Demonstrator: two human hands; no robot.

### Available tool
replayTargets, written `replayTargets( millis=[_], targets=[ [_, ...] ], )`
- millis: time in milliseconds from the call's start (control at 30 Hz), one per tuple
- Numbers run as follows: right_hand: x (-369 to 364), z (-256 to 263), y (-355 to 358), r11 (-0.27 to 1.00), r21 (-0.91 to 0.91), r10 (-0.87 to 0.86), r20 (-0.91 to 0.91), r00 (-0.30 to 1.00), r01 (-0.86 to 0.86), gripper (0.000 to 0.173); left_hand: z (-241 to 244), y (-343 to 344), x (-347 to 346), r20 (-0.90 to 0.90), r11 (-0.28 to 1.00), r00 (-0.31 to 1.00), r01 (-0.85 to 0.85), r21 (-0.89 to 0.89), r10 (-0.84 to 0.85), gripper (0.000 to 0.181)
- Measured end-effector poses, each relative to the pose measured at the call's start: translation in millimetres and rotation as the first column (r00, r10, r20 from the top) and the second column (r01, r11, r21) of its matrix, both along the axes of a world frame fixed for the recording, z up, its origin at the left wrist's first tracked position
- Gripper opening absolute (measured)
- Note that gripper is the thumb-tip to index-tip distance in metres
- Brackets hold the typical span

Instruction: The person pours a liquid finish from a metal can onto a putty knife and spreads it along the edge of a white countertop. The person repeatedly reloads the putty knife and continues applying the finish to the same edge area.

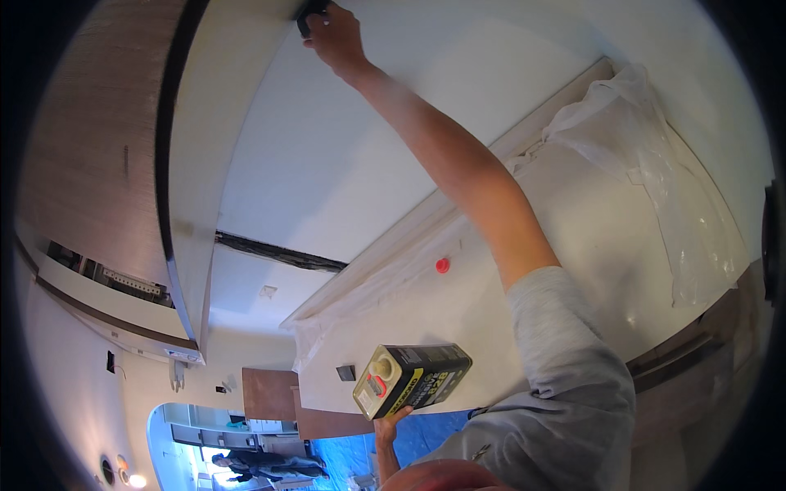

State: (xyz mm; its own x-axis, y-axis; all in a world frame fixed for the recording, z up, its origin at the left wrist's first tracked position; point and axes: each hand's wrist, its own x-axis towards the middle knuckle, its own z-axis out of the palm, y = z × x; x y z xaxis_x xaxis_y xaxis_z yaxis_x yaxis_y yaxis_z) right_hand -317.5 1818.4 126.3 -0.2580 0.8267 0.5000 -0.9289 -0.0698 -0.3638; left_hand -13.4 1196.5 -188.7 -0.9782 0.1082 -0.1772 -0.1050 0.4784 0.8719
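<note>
My right hand stretches far across to the top of the view, with its fingers around a small dark tool. The tool is against the white panel, close to where that meets the cabinet's pale lower side; its exact kind is unclear. My left hand supports a rectangular metal adhesive can from beneath. A pale round spout and a red handle show on the can's top, and its dark side bears writing. Near the can lies a small dark square piece. A red cap rests on the pale counter.
Crumpled clear plastic sheeting covers part of the counter. A dark slot crosses the wall panel. Overhead, a wood-faced cabinet has an opening with electrical parts. A person stands farther off by blue floor sheeting.
</note>
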Motion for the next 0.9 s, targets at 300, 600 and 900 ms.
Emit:
replayTargets(
  millis=[300, 600, 900],
  targets=[
    [12.1, -63.2, -70.8, 0.994, 0.059, 0.093, 0.048, 0.995, -0.095, 0.027, -5.0, -0.2, 0.0, -0.021, 1.000, 1.000, 0.012, 0.029, -0.011, 0.053],
    [-3.7, -28.0, -7.9, 0.910, -0.083, 0.390, -0.165, 0.906, -0.407, 0.018, -3.6, -0.5, -2.2, 0.006, 1.000, 1.000, 0.007, -0.016, -0.007, 0.057],
    [28.2, -20.3, 32.4, 0.837, -0.102, 0.492, -0.288, 0.821, -0.538, 0.019, -2.6, 3.9, -1.5, -0.028, 1.000, 1.000, -0.013, -0.019, 0.012, 0.052]
  ],
)
